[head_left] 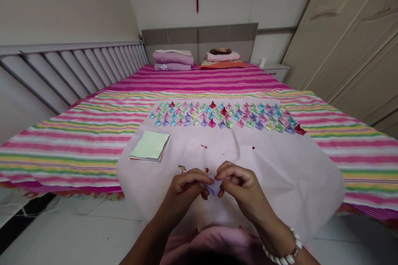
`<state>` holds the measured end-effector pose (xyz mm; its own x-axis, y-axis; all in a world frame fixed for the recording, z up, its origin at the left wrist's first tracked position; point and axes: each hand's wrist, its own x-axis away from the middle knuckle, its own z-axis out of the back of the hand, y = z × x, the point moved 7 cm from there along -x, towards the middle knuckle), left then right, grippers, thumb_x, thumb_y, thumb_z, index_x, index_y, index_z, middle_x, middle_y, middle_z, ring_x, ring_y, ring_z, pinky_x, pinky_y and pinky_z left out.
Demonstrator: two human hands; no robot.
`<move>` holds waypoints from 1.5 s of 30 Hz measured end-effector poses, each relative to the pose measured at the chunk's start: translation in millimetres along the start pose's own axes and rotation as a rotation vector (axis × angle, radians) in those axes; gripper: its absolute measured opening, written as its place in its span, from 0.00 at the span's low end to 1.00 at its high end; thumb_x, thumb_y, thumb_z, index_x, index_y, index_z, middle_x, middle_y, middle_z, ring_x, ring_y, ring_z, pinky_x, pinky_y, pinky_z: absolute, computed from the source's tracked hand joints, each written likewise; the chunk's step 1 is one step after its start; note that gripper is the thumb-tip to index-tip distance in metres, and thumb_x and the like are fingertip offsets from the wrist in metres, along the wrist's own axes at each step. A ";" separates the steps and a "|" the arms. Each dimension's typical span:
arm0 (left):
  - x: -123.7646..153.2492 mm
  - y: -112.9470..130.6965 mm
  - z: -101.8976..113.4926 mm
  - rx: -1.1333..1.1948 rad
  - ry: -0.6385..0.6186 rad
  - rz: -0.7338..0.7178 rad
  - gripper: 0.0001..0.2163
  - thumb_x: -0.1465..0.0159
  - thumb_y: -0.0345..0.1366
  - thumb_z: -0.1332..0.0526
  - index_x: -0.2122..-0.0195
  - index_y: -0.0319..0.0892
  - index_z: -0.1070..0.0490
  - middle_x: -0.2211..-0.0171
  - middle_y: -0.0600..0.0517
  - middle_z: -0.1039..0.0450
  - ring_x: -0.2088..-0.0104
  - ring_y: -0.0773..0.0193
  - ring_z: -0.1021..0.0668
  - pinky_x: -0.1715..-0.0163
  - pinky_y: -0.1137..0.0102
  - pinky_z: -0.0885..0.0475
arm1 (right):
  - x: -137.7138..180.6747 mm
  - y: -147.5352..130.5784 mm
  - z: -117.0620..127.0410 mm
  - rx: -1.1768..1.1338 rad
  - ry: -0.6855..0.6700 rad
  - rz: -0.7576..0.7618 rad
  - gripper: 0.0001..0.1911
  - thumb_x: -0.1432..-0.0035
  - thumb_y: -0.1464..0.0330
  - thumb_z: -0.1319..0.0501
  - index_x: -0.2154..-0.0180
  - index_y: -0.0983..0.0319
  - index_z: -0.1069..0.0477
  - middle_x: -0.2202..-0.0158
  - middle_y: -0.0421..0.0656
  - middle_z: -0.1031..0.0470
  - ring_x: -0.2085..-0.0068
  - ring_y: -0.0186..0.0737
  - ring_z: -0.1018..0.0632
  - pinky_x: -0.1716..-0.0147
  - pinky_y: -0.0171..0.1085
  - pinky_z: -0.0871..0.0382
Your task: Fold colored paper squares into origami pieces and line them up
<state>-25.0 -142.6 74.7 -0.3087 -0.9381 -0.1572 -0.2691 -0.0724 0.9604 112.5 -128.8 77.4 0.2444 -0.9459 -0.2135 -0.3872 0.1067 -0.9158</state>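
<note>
Between my two hands is a small piece of folded lavender origami paper (213, 187), held up over the near part of a pale pink sheet (267, 161). My left hand (190, 186) pinches its left side between thumb and fingers. From the right, my right hand (236, 180) grips the other side with bent fingers; a white beaded bracelet is on that wrist. The fingers cover much of the paper, so its full shape is hidden. Left of my hands lies a stack of square paper (151, 145), pale green on top.
Rows of folded paper pieces (212, 123) in several colours line the sheet's far side. The sheet lies on a striped bedspread (81, 140). Folded purple bedding (174, 59) and pink bedding (222, 56) sit by the headboard (199, 35). A slatted rail (77, 66) stands left.
</note>
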 end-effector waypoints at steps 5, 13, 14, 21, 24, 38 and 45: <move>-3.1 1.6 -1.2 -0.022 0.065 0.034 0.02 0.43 0.33 0.33 0.71 0.41 0.21 0.70 0.51 0.26 0.72 0.70 0.25 0.72 0.75 0.29 | 1.6 -3.3 -0.2 0.098 -0.018 0.008 0.07 0.51 0.76 0.35 0.71 0.59 0.21 0.68 0.39 0.29 0.75 0.30 0.23 0.75 0.31 0.28; -3.0 12.4 -1.3 -0.369 0.123 -0.077 0.02 0.44 0.30 0.34 0.73 0.40 0.25 0.69 0.50 0.28 0.67 0.64 0.24 0.67 0.71 0.29 | 2.3 5.6 3.5 0.123 -0.003 -0.152 0.16 0.50 0.61 0.31 0.59 0.61 0.25 0.75 0.39 0.25 0.74 0.35 0.24 0.73 0.33 0.32; -2.3 13.6 -3.2 -0.416 0.110 -0.093 0.02 0.43 0.30 0.35 0.72 0.40 0.26 0.69 0.50 0.28 0.66 0.64 0.24 0.66 0.70 0.29 | 1.6 6.8 3.9 0.158 0.011 -0.177 0.15 0.52 0.61 0.30 0.63 0.61 0.25 0.76 0.39 0.25 0.75 0.34 0.25 0.75 0.33 0.33; -2.9 2.7 -3.1 -0.180 0.190 0.037 0.13 0.47 0.30 0.31 0.70 0.42 0.37 0.69 0.53 0.26 0.68 0.66 0.23 0.67 0.71 0.28 | -1.3 2.7 4.6 0.218 0.079 -0.154 0.11 0.54 0.61 0.29 0.73 0.62 0.25 0.80 0.38 0.29 0.78 0.31 0.32 0.79 0.32 0.40; -4.4 -4.0 -0.6 -0.028 0.209 0.109 0.19 0.50 0.29 0.29 0.60 0.43 0.35 0.69 0.54 0.25 0.69 0.67 0.22 0.68 0.73 0.28 | -0.8 1.8 6.2 0.206 0.093 -0.149 0.10 0.54 0.62 0.29 0.74 0.62 0.25 0.80 0.37 0.29 0.78 0.30 0.32 0.79 0.31 0.40; 0.0 8.7 1.9 -0.170 0.230 0.034 0.07 0.42 0.32 0.36 0.63 0.41 0.22 0.74 0.53 0.23 0.73 0.67 0.23 0.70 0.73 0.26 | 1.9 15.0 4.8 0.084 0.073 -0.207 0.10 0.52 0.63 0.29 0.72 0.62 0.25 0.77 0.40 0.23 0.77 0.33 0.28 0.77 0.32 0.35; -0.6 9.5 2.6 -0.197 0.264 0.006 0.07 0.43 0.34 0.37 0.65 0.42 0.20 0.75 0.53 0.26 0.74 0.67 0.26 0.73 0.72 0.29 | 1.4 14.3 -0.6 0.073 0.085 -0.213 0.12 0.56 0.62 0.28 0.74 0.62 0.26 0.77 0.39 0.25 0.79 0.31 0.29 0.79 0.31 0.35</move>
<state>-29.8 -141.8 83.4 -0.0560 -0.9922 -0.1114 -0.0780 -0.1069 0.9912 106.8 -128.7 64.1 0.2371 -0.9714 0.0132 -0.2689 -0.0787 -0.9600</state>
